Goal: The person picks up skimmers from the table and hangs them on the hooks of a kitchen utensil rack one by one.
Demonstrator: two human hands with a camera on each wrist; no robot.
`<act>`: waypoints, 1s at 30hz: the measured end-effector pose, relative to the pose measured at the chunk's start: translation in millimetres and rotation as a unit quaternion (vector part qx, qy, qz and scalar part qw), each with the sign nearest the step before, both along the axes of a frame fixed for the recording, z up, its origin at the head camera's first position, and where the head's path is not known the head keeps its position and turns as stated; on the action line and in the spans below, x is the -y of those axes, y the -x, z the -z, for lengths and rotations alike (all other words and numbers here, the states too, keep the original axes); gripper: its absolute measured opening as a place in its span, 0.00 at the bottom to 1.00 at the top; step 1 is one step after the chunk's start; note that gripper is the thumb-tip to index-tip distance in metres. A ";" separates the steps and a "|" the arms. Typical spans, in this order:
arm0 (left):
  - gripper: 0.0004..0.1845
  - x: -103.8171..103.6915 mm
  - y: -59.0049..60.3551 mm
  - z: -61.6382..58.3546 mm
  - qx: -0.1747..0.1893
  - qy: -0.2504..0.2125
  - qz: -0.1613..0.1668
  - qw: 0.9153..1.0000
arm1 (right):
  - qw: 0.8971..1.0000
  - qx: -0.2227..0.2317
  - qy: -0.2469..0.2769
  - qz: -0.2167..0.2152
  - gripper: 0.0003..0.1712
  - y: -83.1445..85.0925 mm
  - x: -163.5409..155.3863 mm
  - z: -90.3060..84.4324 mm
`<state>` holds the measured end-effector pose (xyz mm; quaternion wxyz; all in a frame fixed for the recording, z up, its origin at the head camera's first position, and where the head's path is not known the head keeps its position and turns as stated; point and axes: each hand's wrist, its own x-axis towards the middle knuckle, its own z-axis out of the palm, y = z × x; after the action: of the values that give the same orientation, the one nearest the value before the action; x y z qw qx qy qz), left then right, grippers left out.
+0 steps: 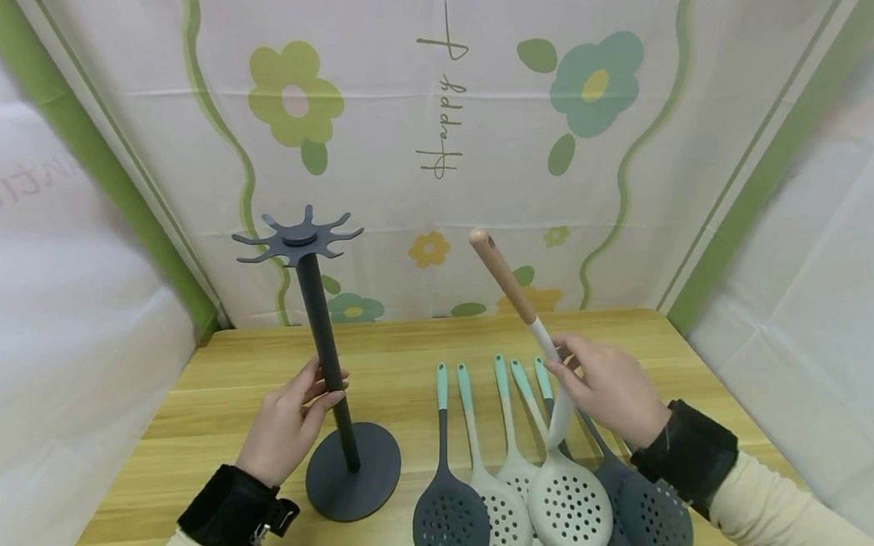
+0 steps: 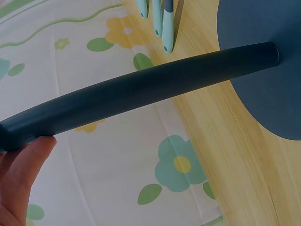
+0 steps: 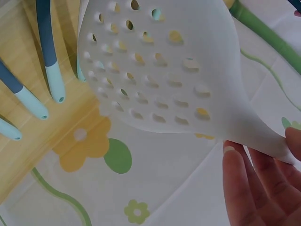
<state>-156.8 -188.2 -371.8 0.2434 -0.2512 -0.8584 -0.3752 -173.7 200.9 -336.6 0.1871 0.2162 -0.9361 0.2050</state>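
Observation:
A dark grey utensil stand (image 1: pixel 326 346) stands upright on the wooden table (image 1: pixel 191 422), with a ring of bare hooks (image 1: pixel 299 240) on top and a round base (image 1: pixel 353 472). My left hand (image 1: pixel 322 388) grips its pole at mid height; in the left wrist view my thumb (image 2: pixel 23 165) lies against the pole (image 2: pixel 141 89). My right hand (image 1: pixel 572 372) pinches the neck of a white slotted skimmer (image 1: pixel 568 499) with a wooden handle (image 1: pixel 503 277). The handle tilts up and away. Its perforated head (image 3: pixel 164 70) fills the right wrist view above my fingers (image 3: pixel 254 188).
Several more slotted skimmers, dark grey (image 1: pixel 450 518) and white (image 1: pixel 506 511), lie side by side on the table with mint-tipped handles (image 3: pixel 51 80) pointing away. A flowered cloth backdrop (image 1: pixel 436 139) closes off the back and sides. The table's front left is bare wood.

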 end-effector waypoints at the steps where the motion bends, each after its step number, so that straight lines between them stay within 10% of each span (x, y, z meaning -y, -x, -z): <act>1: 0.28 0.0 -0.1 -0.3 0.000 0.000 0.000 1.000 | 1.000 0.000 0.003 -0.001 0.13 0.1 0.2 0.0; 30: 0.24 -1.1 -1.4 -0.1 -0.007 -0.002 -0.003 1.000 | 0.993 0.057 0.098 -0.041 0.12 -7.7 16.1 3.7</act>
<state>-155.3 -187.2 -371.8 0.2509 -0.2508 -0.8566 -0.3747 -166.0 184.8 -340.3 0.1453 0.2233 -0.9107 0.3156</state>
